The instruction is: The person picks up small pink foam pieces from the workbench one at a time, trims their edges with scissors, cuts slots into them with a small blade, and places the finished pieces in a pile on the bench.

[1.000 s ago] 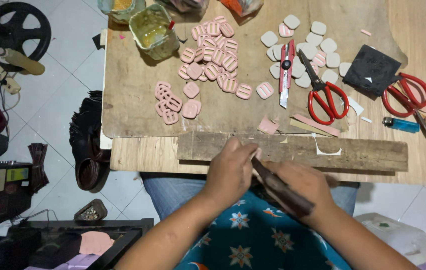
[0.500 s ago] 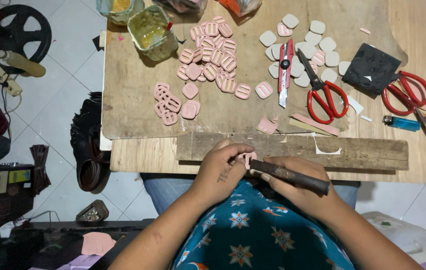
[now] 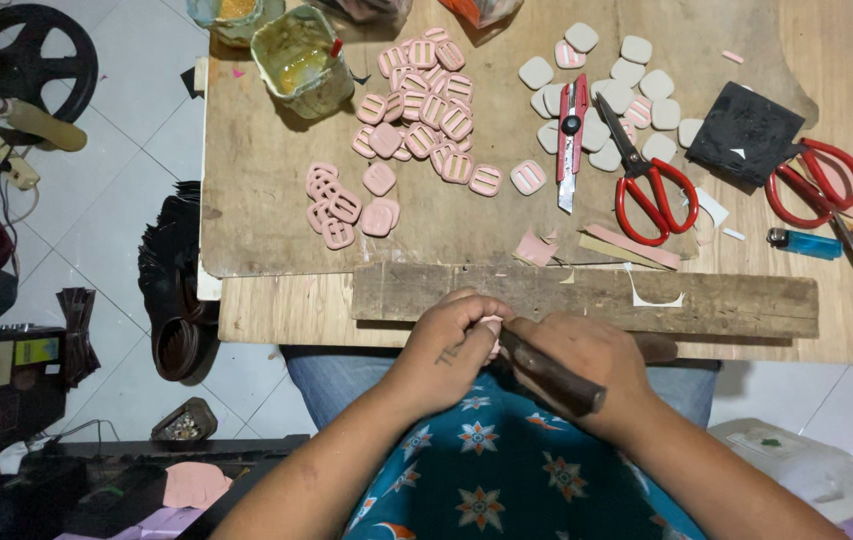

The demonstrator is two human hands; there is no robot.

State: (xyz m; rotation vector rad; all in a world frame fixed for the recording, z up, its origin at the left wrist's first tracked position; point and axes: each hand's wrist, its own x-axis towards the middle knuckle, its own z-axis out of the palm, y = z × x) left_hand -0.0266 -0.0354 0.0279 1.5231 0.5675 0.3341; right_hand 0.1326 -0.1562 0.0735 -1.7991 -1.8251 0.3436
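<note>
- Two hands are pressed together at the table edge: a small pink piece point(image 3: 492, 325) is pinched in the left hand point(image 3: 447, 350), and a dark-handled tool point(image 3: 547, 368) is gripped by the right hand point(image 3: 587, 365), its tip touching the piece.
- A wooden plank point(image 3: 707, 300) lies just beyond the knuckles.
- Pink pieces point(image 3: 427, 110) are heaped farther off.

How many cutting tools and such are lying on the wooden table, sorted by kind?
Red-handled scissors: 2, one pair near the middle and one pair at the right.
Red utility knife: 1.
Blue lighter: 1.
Dark-handled tool in the right hand, held off the table beside the left hand: 1.
Total: 5.
</note>
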